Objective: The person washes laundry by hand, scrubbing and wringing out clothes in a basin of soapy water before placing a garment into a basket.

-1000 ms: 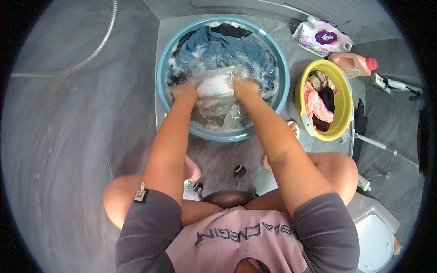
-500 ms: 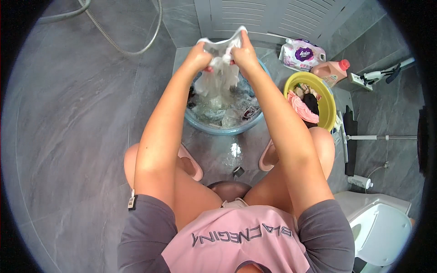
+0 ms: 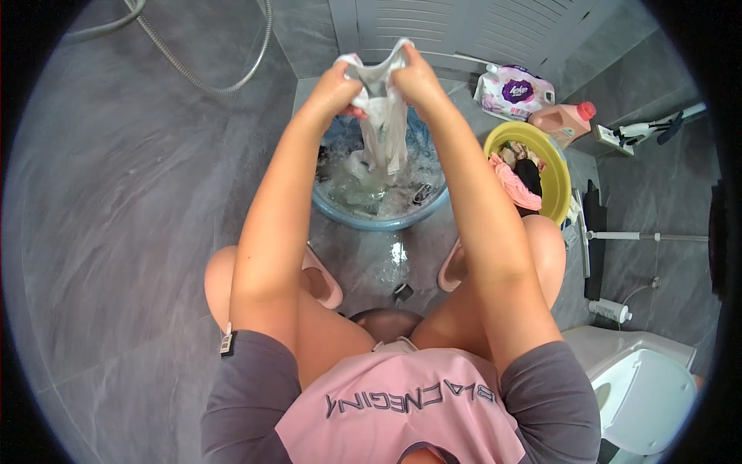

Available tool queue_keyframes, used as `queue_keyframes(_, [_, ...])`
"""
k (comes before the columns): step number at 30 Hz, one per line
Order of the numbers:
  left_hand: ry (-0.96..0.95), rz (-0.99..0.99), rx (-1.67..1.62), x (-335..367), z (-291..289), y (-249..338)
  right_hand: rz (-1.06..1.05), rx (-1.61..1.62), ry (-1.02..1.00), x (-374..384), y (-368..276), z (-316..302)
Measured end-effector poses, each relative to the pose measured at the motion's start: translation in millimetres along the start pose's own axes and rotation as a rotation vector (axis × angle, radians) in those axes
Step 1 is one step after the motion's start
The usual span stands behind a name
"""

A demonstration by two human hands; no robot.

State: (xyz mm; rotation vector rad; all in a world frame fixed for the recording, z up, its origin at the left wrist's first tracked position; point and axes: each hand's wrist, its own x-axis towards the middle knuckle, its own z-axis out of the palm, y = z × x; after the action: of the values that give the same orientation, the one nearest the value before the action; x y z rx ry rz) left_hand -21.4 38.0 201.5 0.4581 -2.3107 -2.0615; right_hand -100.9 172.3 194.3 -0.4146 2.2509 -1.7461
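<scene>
Hands, two, raised above a wash basin. Left hand (image 3: 338, 80): fingers closed on the upper left edge of a wet white garment (image 3: 384, 116). Right hand (image 3: 413, 76): fingers closed on the upper right edge of the same garment, just beside the left hand. Garment: held up, stretched between both hands, its lower part hanging down toward the water.

Blue basin (image 3: 379, 220): on the grey tiled floor (image 3: 139, 232), directly below the garment, holding soapy water and other submerged laundry. Yellow basin (image 3: 558, 178): just right of the blue basin, holding pink and dark clothes. Pink detergent bottle (image 3: 563, 121) and white-and-purple refill pouch (image 3: 514, 90): behind the yellow basin, near the wall. Pink slippers (image 3: 325, 278): on the person's feet, close to the blue basin. Shower hose (image 3: 209, 73): lying curved on the floor, upper left. White toilet (image 3: 641, 387): lower right.
</scene>
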Motion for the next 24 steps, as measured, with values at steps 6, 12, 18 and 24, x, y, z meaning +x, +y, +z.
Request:
queue_keyframes(6, [0.023,-0.24,0.169,38,17,-126,0.136,-0.375,-0.002,15,178,21])
queue_keyframes(12, [-0.145,-0.221,0.764,44,40,-240,0.253,-0.679,-0.341,-24,250,49])
queue_keyframes(18, [-0.075,-0.323,0.717,50,60,-308,0.359,-0.663,-0.361,-19,284,75])
queue_keyframes(24, [-0.31,-0.405,0.853,82,68,-360,0.401,-0.71,-0.499,4,323,80])
